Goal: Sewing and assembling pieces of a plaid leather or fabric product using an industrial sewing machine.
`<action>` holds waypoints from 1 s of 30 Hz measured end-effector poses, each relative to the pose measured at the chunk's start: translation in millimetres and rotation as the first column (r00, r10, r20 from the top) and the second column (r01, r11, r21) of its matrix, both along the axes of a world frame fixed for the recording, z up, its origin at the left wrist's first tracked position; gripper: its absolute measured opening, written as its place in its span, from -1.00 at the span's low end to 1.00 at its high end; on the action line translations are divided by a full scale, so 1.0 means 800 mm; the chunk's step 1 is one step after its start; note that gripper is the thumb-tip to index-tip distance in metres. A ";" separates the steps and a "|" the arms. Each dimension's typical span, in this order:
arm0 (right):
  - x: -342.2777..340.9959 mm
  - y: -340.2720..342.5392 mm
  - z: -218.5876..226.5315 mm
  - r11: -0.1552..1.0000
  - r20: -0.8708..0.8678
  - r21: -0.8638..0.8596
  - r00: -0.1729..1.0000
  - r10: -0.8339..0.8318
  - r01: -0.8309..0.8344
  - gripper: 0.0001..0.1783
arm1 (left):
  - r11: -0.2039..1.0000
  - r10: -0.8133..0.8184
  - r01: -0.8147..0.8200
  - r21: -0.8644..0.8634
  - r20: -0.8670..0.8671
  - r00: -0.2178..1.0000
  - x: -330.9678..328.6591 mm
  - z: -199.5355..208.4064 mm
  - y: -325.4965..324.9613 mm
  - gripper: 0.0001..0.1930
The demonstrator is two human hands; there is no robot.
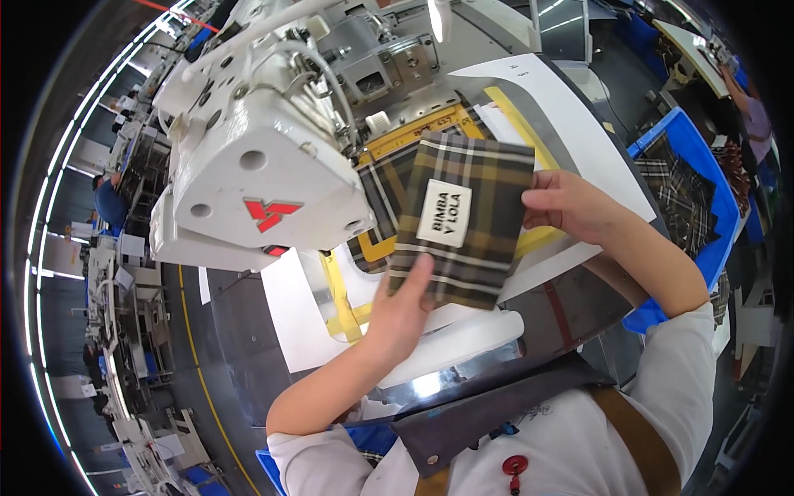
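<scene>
A white machine head [256, 174] is standing at left, the left hand [397, 321] is clamping its fingers on the lower left edge of a white-labelled plaid cloth piece [496, 219] being held beside that head, the right hand [571, 204] is pinching the cloth's right edge between its fingers, and a blue bin [728, 211] is holding more plaid pieces [682, 197].

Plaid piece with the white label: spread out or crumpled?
Spread out: held by the left hand and right hand, the plaid piece shows a broad, smooth face.
</scene>
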State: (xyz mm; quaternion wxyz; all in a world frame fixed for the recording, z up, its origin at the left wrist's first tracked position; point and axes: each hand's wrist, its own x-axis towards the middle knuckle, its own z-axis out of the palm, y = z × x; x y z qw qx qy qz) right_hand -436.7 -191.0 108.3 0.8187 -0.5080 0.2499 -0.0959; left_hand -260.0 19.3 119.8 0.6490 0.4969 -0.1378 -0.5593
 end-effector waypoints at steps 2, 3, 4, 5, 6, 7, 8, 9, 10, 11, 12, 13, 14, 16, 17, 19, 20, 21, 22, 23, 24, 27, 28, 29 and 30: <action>0.015 0.009 0.005 0.994 0.026 0.051 0.995 -0.098 0.096 -0.72 | 0.931 -0.323 0.240 0.275 0.316 0.892 -0.006 -0.017 0.012 -0.54; 0.022 0.009 0.009 0.996 -0.023 -0.045 0.996 -0.084 0.083 -0.72 | 0.865 -0.501 0.468 0.182 0.346 0.793 -0.010 -0.020 0.019 -0.55; 0.029 0.007 0.010 0.988 -0.070 -0.137 0.995 -0.077 0.067 -0.73 | 0.734 -0.648 0.671 0.099 0.394 0.651 -0.014 -0.006 0.021 -0.56; 0.033 -0.009 0.010 0.950 -0.103 -0.303 0.993 0.051 -0.080 -0.71 | 0.735 -0.649 0.671 0.101 0.392 0.652 -0.013 0.000 0.022 -0.56; 0.043 -0.025 0.013 0.951 -0.100 -0.299 0.994 0.053 -0.081 -0.71 | 0.642 -0.704 0.763 0.077 0.453 0.547 -0.011 0.005 0.025 -0.59; 0.052 -0.042 0.020 0.877 -0.149 -0.435 0.977 0.152 -0.203 -0.71 | 0.524 -0.746 0.850 0.056 0.512 0.426 -0.006 0.008 0.026 -0.62; 0.060 -0.057 0.024 0.773 -0.210 -0.552 0.949 0.236 -0.314 -0.71 | 0.510 -0.754 0.858 0.057 0.510 0.414 0.005 0.009 0.029 -0.62; 0.073 -0.066 0.028 0.780 -0.208 -0.549 0.953 0.221 -0.301 -0.71 | 0.580 -0.734 0.797 0.169 0.534 0.420 0.022 0.012 0.035 -0.68; 0.092 -0.073 0.030 0.712 -0.285 -0.622 0.941 0.183 -0.327 -0.72 | 0.635 -0.717 0.723 0.272 0.557 0.419 0.038 0.013 0.040 -0.73; 0.103 -0.076 0.031 0.636 -0.358 -0.684 0.924 0.135 -0.358 -0.72 | 0.736 -0.654 0.590 0.331 0.570 0.497 0.048 0.014 0.045 -0.77; 0.104 -0.072 0.031 0.649 -0.363 -0.679 0.925 0.112 -0.344 -0.72 | 0.812 -0.582 0.442 0.381 0.589 0.561 0.057 0.014 0.050 -0.81; 0.106 -0.064 0.026 0.513 -0.402 -0.762 0.910 0.105 -0.396 -0.72 | 0.798 -0.601 0.463 0.387 0.577 0.553 0.065 0.011 0.057 -0.81; 0.105 -0.053 0.027 0.352 -0.433 -0.826 0.895 0.105 -0.440 -0.71 | 0.856 -0.518 0.349 0.382 0.636 0.572 0.070 0.013 0.070 -0.81; 0.071 -0.030 0.041 0.363 -0.434 -0.819 0.893 0.117 -0.446 -0.68 | 0.898 -0.436 0.236 0.370 0.690 0.577 0.084 0.018 0.081 -0.81; 0.053 -0.019 0.041 0.225 -0.434 -0.873 0.900 0.046 -0.432 -0.71 | 0.910 -0.412 0.185 0.370 0.763 0.499 0.090 0.022 0.084 -0.82; 0.031 -0.005 0.035 0.083 -0.427 -0.902 0.904 -0.029 -0.424 -0.71 | 0.931 -0.364 0.097 0.353 0.865 0.347 0.102 0.023 0.080 -0.83; 0.023 0.000 0.030 0.158 -0.426 -0.895 0.904 -0.034 -0.416 -0.71 | 0.930 -0.367 0.104 0.353 0.862 0.349 0.109 0.022 0.073 -0.83; 0.020 0.003 0.028 0.232 -0.424 -0.884 0.905 -0.039 -0.405 -0.70 | 0.945 -0.327 0.079 0.318 0.898 0.293 0.115 0.019 0.065 -0.83; 0.016 0.003 0.031 0.239 -0.424 -0.884 0.904 -0.051 -0.401 -0.70 | 0.958 -0.287 0.063 0.280 0.930 0.229 0.123 0.017 0.054 -0.83; 0.020 0.002 0.035 0.294 -0.502 -0.828 0.865 -0.011 -0.477 -0.73 | 0.956 -0.291 0.018 0.293 0.937 0.195 0.135 0.011 0.051 -0.83; 0.023 0.000 0.037 0.344 -0.572 -0.763 0.819 0.035 -0.547 -0.75 | 0.955 -0.295 0.019 0.297 0.936 0.192 0.146 0.005 0.049 -0.83; 0.017 -0.008 0.019 0.234 -0.436 -0.869 0.898 0.056 -0.437 -0.80 | 0.947 -0.240 -0.129 0.295 0.914 0.328 0.174 -0.018 0.043 -0.84; 0.019 -0.011 0.023 0.237 -0.429 -0.871 0.901 0.061 -0.431 -0.80 | 0.945 -0.244 -0.134 0.299 0.915 0.322 0.184 -0.026 0.046 -0.84; 0.022 -0.012 0.032 0.298 -0.421 -0.858 0.905 0.058 -0.418 -0.81 | 0.962 -0.134 -0.173 0.210 0.920 0.369 0.195 -0.038 0.049 -0.81; 0.028 -0.014 0.036 0.359 -0.412 -0.842 0.910 0.054 -0.402 -0.82 | 0.969 -0.023 -0.216 0.122 0.912 0.409 0.203 -0.046 0.051 -0.76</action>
